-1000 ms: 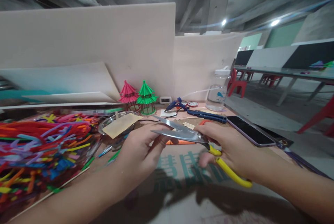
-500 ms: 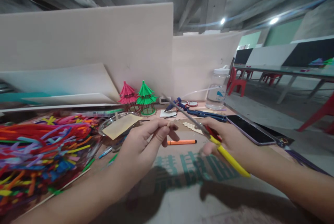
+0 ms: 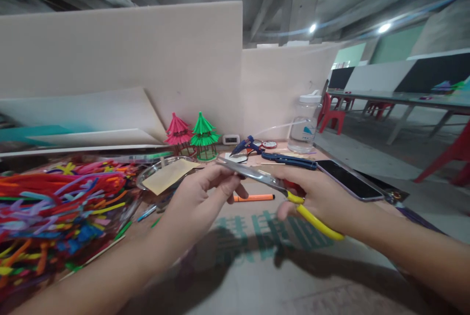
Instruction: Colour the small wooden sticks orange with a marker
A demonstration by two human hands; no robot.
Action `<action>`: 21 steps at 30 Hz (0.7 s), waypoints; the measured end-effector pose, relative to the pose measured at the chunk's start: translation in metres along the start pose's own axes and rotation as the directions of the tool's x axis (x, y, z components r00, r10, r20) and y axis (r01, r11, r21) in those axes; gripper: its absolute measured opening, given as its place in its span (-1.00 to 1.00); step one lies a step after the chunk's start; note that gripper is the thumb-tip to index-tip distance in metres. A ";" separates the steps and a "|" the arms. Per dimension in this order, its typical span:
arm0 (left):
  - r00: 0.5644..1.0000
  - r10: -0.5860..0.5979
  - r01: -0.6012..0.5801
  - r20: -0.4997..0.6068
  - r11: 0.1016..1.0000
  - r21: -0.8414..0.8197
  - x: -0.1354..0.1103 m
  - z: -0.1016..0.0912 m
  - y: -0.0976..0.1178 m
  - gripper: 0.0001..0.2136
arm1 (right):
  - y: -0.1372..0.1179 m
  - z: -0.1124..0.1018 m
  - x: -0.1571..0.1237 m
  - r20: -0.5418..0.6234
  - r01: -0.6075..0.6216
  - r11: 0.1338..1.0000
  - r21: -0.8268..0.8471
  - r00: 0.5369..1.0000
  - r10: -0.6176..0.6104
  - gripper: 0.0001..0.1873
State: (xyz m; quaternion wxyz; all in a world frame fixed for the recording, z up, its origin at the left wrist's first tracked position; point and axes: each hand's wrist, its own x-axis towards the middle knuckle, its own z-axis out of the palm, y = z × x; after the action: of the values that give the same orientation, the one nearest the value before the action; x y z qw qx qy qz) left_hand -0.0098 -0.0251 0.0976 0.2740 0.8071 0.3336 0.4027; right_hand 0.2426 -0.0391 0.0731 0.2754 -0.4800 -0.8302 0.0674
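Observation:
My right hand [image 3: 312, 185] is closed on the scissors [image 3: 253, 171], which have yellow-and-red handles. Their blades point left and lie across the fingertips of my left hand [image 3: 205, 195]. The thumb and index finger of that hand are pinched together; what they hold is too small and covered to make out. Behind and below the fingers, an orange pen [image 3: 255, 198] with a black tip lies on the cardboard tabletop [image 3: 253, 281], which carries green printed characters.
Colourful pipe cleaners [image 3: 62, 202] heap at left beside a metal tray [image 3: 143, 178] with a yellowish card on it. Behind stand pink [image 3: 178, 131] and green [image 3: 201, 131] pagoda models, a blue glue gun [image 3: 244, 146] and a water bottle [image 3: 304, 126]. A phone [image 3: 347, 180] lies right.
The scissors have moved left and turned flatter, bringing the blades to my left fingertips. My left hand stays pinched in nearly the same place.

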 end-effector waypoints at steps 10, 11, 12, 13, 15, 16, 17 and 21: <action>0.999 -0.026 0.027 0.042 0.999 -0.019 0.012 0.005 -0.030 -0.77 | 0.076 -0.026 0.022 0.049 -0.334 0.741 -0.583 0.896 0.442 -0.51; 0.999 -0.019 0.018 0.036 0.999 0.041 0.012 0.005 -0.033 -0.75 | 0.083 -0.024 0.021 0.094 -0.332 0.741 -0.583 0.879 0.468 -0.52; 0.999 -0.017 0.014 0.027 0.994 0.111 0.012 0.006 -0.036 -0.72 | 0.088 -0.021 0.020 0.133 -0.329 0.749 -0.575 0.866 0.482 -0.54; 1.000 -0.019 0.016 0.016 0.985 0.172 0.012 0.007 -0.038 -0.70 | 0.092 -0.017 0.019 0.163 -0.325 0.756 -0.568 0.856 0.490 -0.55; 0.999 -0.038 0.034 0.015 0.971 0.236 0.011 0.009 -0.043 -0.66 | 0.099 -0.007 0.017 0.186 -0.329 0.750 -0.573 0.839 0.511 -0.57; 0.998 -0.051 0.043 0.026 0.969 0.242 0.011 0.010 -0.045 -0.64 | 0.102 -0.003 0.017 0.187 -0.336 0.741 -0.582 0.831 0.523 -0.56; 0.997 -0.064 0.052 0.041 0.968 0.244 0.011 0.010 -0.047 -0.63 | 0.104 0.001 0.017 0.187 -0.341 0.733 -0.588 0.825 0.534 -0.54; 0.992 -0.105 0.086 0.064 0.965 0.249 0.012 0.011 -0.053 -0.61 | 0.110 0.003 0.017 0.212 -0.314 0.736 -0.599 0.825 0.524 -0.54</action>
State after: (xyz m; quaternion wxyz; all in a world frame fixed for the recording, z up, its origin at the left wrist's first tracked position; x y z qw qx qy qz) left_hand -0.0116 0.0156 0.0597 0.2034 0.8328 0.4086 0.3133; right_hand 0.3176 0.0343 0.0357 -0.0544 -0.6934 -0.7182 -0.0192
